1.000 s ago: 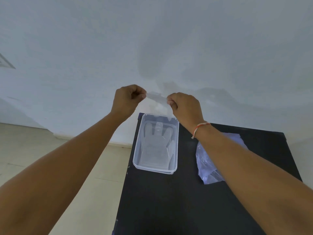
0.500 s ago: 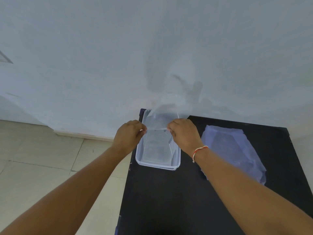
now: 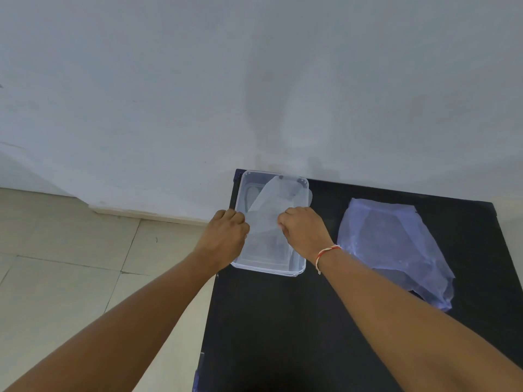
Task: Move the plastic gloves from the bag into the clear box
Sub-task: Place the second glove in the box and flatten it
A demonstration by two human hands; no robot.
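Note:
A clear box (image 3: 299,267) stands at the far left corner of a black table (image 3: 283,321). A thin see-through plastic glove (image 3: 273,203) lies stretched over the box, its finger end toward the wall. My left hand (image 3: 225,232) pinches the glove's cuff at the box's left rim. My right hand (image 3: 304,227) pinches the same cuff on the right side; a red and white thread circles that wrist. A pale bluish plastic bag (image 3: 393,247) lies flat on the table to the right of the box.
A white wall (image 3: 254,80) rises directly behind the table. Beige floor tiles (image 3: 70,264) lie to the left, beyond the table's left edge.
Both hands came down from in front of the wall to the box, carrying the glove. The glove, which hung down a second ago, now lies over the box opening.

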